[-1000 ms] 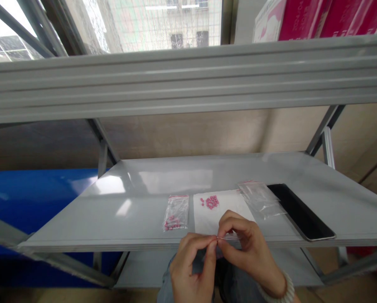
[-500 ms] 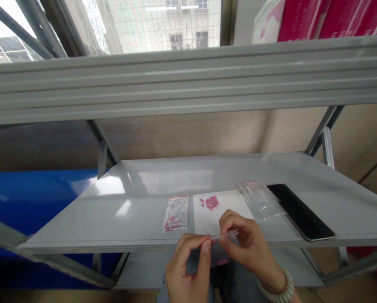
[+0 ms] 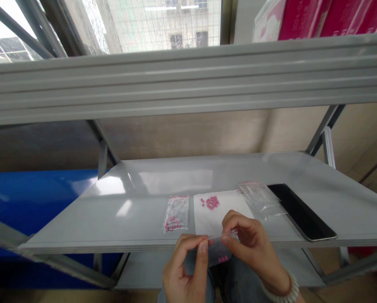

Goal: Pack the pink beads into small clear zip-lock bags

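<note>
1. My left hand is cut off at the wrist by the bottom edge.
2. My right hand hides the near edge of the paper.
3. The bag I pinch is clear and nearly invisible; its seal is too thin to judge.
4. The beads in it are too small to count.
5. The boxes are cropped top right.

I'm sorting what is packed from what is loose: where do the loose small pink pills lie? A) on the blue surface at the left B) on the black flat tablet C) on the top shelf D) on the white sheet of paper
D: the loose small pink pills lie in a cluster on the white sheet of paper, between two clear plastic bags on the grey shelf.
</note>
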The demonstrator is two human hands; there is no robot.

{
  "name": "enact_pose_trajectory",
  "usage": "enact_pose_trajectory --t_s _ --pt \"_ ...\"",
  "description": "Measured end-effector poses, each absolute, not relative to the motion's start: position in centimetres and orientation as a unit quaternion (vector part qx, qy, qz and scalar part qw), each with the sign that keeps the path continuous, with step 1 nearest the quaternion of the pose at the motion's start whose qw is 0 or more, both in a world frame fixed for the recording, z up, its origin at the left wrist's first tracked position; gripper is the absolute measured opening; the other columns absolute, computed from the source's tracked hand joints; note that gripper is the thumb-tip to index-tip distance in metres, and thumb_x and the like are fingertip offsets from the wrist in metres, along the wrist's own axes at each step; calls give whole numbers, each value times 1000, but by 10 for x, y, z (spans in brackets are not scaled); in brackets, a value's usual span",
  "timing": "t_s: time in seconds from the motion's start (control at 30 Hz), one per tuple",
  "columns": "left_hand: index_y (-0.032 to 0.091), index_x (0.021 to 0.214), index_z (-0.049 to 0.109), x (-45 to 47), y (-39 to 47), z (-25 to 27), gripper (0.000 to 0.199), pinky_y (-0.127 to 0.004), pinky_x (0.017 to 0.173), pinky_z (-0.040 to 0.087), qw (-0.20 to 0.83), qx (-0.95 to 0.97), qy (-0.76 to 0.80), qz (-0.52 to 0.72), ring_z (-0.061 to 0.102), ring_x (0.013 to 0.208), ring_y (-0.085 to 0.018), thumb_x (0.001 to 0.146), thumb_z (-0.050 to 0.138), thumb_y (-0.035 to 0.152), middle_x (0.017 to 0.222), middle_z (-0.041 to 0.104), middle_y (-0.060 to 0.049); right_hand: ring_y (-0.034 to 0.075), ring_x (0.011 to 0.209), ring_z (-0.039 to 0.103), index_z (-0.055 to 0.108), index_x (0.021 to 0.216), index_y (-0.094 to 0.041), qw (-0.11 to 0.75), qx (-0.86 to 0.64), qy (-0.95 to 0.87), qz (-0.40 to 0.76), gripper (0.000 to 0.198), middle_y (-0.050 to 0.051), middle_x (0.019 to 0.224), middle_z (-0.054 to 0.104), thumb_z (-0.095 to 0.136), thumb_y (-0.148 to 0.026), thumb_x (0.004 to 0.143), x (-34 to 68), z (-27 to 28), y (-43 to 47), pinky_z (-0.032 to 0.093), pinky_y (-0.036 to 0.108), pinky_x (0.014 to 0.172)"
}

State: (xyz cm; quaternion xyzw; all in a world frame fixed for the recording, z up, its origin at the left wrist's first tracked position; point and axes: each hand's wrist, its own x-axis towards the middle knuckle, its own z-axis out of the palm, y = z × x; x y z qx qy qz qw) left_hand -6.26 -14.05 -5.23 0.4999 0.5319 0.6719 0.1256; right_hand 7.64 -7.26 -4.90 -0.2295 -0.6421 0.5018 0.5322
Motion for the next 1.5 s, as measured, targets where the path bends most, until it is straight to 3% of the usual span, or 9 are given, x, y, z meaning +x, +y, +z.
enact_pose_trajectory --t_s 0.27,0.47,0.7,0.83,0.9,1.1,1.3,1.43,1.5 --pt "20 73 75 -68 -141 -51 21 -22 65 57 139 483 534 680 69 67 -18 83 73 39 69 74 -4 15 68 52 64 72 -22 570 -211 -628 487 16 -2 68 55 70 -12 82 77 -50 -75 40 27 64" --pt "22 76 74 -85 -145 -51 14 -23 73 57 131 457 552 685 70 71 -18 83 72 33 74 74 -2 16 73 58 73 84 -23 543 -193 -676 459 8 1 76 64 69 -16 87 70 -41 -73 43 29 67" --pt "20 78 72 -116 -144 -27 17 -24 73 55 86 462 577 668 69 73 -18 83 69 37 76 74 -1 15 68 58 66 70 -20 571 -191 -704 376 15 -1 69 64 69 -16 85 42 -8 -73 44 32 73" --pt "20 78 70 -146 -115 -16 23 -26 71 53 76 476 610 629 67 74 -19 84 64 41 73 72 -1 17 68 62 72 70 -19 505 -270 -732 369 14 2 72 71 71 -25 83 17 -7 -44 46 29 65" --pt "19 78 70 -162 -92 -21 26 -27 69 53 88 489 628 599 68 72 -20 82 61 42 72 72 -3 17 64 64 74 68 -19 458 -337 -739 361 14 3 69 74 71 -22 81 2 -17 -23 47 27 62" --pt "18 74 69 -184 -42 -55 25 -30 62 54 107 521 654 538 70 65 -23 78 57 40 68 74 -6 21 67 64 77 70 -16 450 -400 -743 293 10 8 71 75 69 -13 76 -21 -50 19 47 31 68" --pt "15 95 72 -188 -38 -65 30 -41 75 54 23 491 725 483 70 74 -29 79 57 35 82 76 -12 21 74 64 78 94 -15 455 -416 -750 240 21 9 83 74 60 -16 83 -1 -55 21 48 32 75" --pt "12 107 70 -177 -40 -53 35 -49 90 49 -28 498 732 465 67 93 -33 84 53 31 107 73 -18 21 75 64 78 92 -16 450 -434 -750 217 24 8 84 75 56 -13 83 19 -52 19 48 31 74" --pt "13 108 69 -157 -38 -45 32 -49 93 48 -29 536 711 455 65 99 -33 85 53 28 110 72 -16 21 76 64 77 86 -16 444 -445 -751 202 24 7 82 75 55 -9 80 30 -48 17 48 30 74"
